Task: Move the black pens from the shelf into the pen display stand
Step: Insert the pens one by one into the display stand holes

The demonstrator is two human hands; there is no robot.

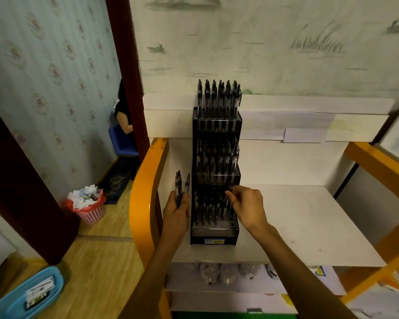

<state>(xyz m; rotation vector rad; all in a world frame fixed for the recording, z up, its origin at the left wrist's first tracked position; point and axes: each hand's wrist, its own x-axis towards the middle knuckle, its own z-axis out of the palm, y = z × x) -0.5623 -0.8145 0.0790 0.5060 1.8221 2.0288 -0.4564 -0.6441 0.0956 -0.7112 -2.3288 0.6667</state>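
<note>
Left hand (176, 209): curled round a small bunch of black pens (182, 186), held upright just left of the stand.
Right hand (245, 207): fingertips pinching a pen top in the lowest tier.
Black tiered plastic pen display stand (214, 234): stands on the white shelf board (297, 226); lowest tier partly filled, front holes open; middle and top tiers packed with upright pens.
Pink plastic waste basket (90, 209): on the floor at left, heaped with crumpled paper.
</note>
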